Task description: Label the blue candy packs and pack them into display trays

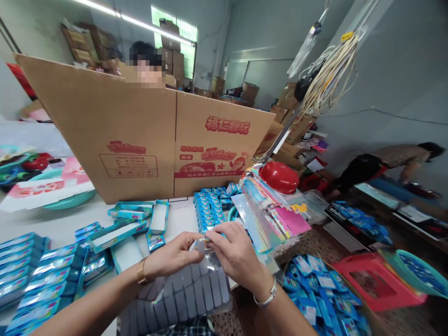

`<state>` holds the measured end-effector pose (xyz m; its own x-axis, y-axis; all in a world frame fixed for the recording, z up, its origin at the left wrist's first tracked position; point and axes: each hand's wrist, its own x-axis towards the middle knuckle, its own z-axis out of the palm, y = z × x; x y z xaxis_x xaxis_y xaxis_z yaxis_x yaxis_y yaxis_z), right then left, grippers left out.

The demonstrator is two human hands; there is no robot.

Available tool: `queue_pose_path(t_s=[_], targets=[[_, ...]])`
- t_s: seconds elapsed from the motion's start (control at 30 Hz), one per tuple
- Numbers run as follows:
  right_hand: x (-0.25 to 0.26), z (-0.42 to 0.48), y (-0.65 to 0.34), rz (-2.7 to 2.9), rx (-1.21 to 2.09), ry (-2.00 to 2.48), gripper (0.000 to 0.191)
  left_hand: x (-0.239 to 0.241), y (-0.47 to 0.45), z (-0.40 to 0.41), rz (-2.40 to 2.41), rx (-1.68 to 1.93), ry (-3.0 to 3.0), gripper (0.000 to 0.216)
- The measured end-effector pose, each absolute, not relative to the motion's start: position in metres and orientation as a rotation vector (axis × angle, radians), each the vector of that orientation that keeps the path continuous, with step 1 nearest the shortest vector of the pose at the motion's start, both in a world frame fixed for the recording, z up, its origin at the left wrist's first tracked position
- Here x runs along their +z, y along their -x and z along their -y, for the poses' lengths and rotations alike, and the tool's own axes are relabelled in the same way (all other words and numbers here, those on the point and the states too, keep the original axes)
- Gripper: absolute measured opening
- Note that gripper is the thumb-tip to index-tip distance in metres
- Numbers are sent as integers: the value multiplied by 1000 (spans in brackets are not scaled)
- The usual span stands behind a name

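My left hand point(171, 257) and my right hand point(234, 254) meet at the table's near edge, fingers pinched together on the top of a clear plastic bag point(185, 291). The bag hangs toward me over a grey ridged sheet. What sits inside the bag I cannot make out. A gold bracelet is on my left wrist, a silver one on my right. Just beyond my fingers stands a block of small blue boxes point(210, 207). Open blue trays point(159, 217) lie to the left of them.
A tall cardboard carton point(140, 140) stands across the table, with a person behind it. Stacked blue packs point(38, 275) fill the near left. A red bowl point(279, 177) sits on shiny sheets at right. A basket of blue packets point(322, 289), red stool point(374, 282) and another bending person are lower right.
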<state>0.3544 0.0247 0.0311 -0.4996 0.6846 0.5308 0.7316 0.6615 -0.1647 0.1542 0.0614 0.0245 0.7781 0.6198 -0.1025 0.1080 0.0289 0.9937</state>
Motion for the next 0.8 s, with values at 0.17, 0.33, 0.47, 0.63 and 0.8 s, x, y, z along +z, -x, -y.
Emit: queue_pose_path(t_s=[0.17,0.33,0.47,0.63,0.8], targets=[[26,-23,-352,2386,-216,1023,30,25,-146,-60,-662,368,-1381,24],[16,-21,-349,2380,-405,913,36,26,-141,-58,-731,446,-1292,18],[13,-19,-348,2419,-510,879,38,32,-137,-57,-711,448,-1226,16],[14,-17,-345,2428,-550,881,37,37,-135,-59,-618,440,-1178,23],[12,-15,-343,2430,-576,870,37,30,-132,-62,-593,482,-1165,19]])
